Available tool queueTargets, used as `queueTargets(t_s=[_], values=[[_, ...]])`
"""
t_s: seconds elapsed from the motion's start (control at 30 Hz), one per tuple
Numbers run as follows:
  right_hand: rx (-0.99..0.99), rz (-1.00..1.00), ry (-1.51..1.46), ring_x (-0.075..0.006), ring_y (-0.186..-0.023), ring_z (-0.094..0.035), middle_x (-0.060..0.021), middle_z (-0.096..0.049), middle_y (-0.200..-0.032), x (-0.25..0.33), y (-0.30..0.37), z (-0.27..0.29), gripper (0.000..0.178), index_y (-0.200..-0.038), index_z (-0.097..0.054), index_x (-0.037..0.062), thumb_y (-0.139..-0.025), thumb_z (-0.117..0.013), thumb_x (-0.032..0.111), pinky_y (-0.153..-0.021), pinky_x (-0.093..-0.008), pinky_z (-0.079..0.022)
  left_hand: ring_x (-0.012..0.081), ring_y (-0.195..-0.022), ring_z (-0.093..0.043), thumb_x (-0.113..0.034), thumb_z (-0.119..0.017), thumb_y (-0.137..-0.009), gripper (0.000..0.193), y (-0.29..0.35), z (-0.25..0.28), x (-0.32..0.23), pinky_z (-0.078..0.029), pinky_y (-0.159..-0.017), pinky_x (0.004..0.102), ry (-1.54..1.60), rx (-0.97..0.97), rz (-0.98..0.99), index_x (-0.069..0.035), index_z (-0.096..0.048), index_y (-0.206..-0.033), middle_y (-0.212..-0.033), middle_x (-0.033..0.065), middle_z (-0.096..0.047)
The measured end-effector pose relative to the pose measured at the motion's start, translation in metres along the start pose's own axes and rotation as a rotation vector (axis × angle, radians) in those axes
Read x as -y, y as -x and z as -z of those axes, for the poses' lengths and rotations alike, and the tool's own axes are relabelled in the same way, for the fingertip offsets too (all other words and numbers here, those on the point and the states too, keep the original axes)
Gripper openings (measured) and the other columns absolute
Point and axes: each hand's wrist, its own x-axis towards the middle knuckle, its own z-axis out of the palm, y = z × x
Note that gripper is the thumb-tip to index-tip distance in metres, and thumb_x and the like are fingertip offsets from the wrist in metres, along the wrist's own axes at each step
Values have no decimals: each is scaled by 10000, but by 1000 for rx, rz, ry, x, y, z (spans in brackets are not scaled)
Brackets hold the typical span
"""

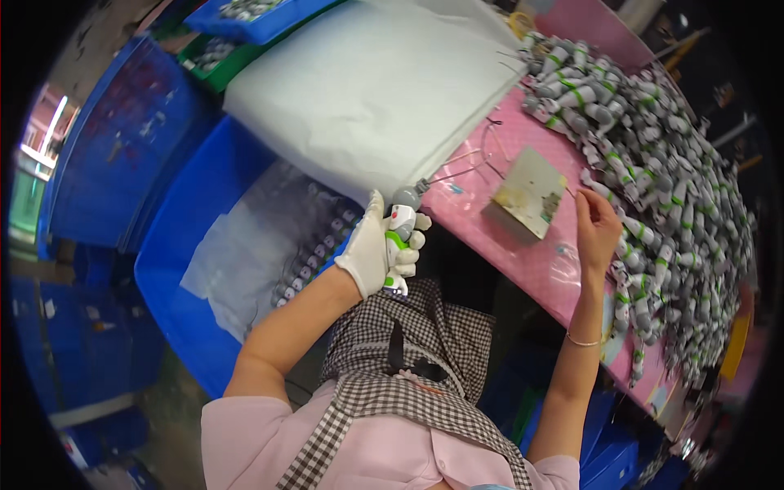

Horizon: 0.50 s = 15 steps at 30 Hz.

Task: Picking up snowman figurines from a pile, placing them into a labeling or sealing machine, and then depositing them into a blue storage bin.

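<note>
My left hand point(370, 247), in a white glove, is closed around a small toy figure point(399, 217) in white, grey and bright green. The figure's round grey head points up and away from me, over the near edge of the white sheet. My bare right hand point(599, 230) is pinched beside a pale square block point(529, 193) with a stained top. From its fingertips a thin stick-like thing points towards the block; its kind is too small to make out. A large heap of similar toy figures point(653, 196) lies just right of this hand.
A pink covered table point(523, 261) carries the block and the heap. White sheeting point(367, 90) spreads over its far left side. On my left, a blue bin point(184, 318) holds plastic film point(237, 245) and rows of figures. Blue and green trays point(214, 69) stand at the back left.
</note>
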Motion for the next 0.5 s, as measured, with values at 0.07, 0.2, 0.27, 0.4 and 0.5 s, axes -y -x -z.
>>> queueTargets(t_s=[0.07,0.2,0.27,0.4,0.5], values=[[20,-24,-31,-34,-628,-508,20,-634,-744,-3,-1,2,147,-943,-686,14,-848,-640,117,-567,-183,-404,134,-442,-374,-743,-204,-839,800,13,15,-5,-285,-421,257,49,-1,-21,-34,-559,-949,-643,47,-518],[126,-79,-55,-73,-707,-537,-7,-645,-846,-24,-3,-9,219,-1021,-662,15,-860,-635,162,-654,-206,-438,140,-445,-388,-743,-244,-836,781,40,45,-15,-297,-434,266,104,-126,-120,-37,-562,-936,-639,44,-518],[146,66,236,-148,-754,-579,-56,-657,-892,-35,-8,-7,236,-1031,-653,25,-845,-621,166,-695,-261,-458,143,-443,-391,-739,-292,-832,753,48,57,-21,-305,-437,280,136,-172,-128,-43,-569,-909,-640,44,-522],[240,79,973,-287,-943,-594,-137,-641,-971,-57,-20,7,209,-967,-635,34,-782,-551,82,-791,-392,-470,124,-445,-401,-671,-415,-841,611,59,90,-54,-310,-426,258,158,-142,-336,-81,-570,-881,-642,11,-527],[286,79,673,-300,-849,-629,-142,-652,-914,-81,-31,32,229,-957,-610,25,-752,-517,66,-740,-376,-493,104,-484,-398,-503,-417,-902,440,61,121,-71,-315,-430,251,58,-150,-654,-84,-544,-948,-659,-17,-491]])
